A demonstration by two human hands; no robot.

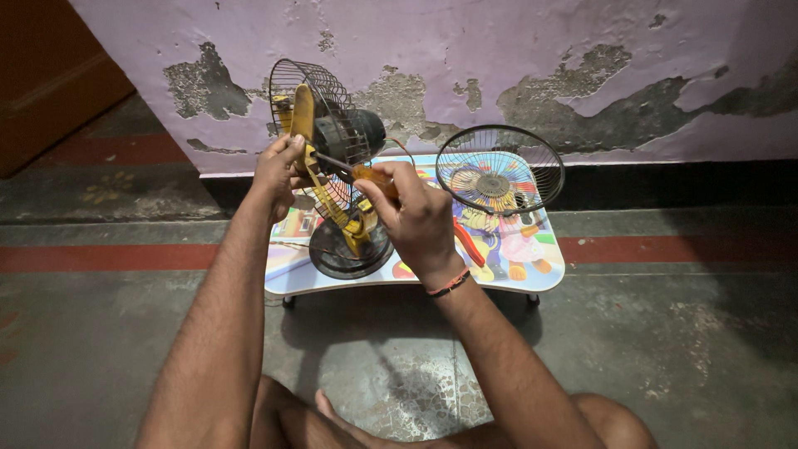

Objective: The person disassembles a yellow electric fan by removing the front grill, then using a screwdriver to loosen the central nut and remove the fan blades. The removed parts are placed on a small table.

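— Where are we here?

— We take it for a plain room in a home, with repair work done on the floor. We see a lilac wall (465,50) with paint flaked off in grey patches, and a worn concrete floor (682,349) crossed by a red band.

— What else tells us so?

— We see 1 low child's table (544,266) printed with cartoon figures, serving as a bench. On it stand a small table fan (337,166) and its loose wire guard (499,169). A brown door (41,75) shows at the left.
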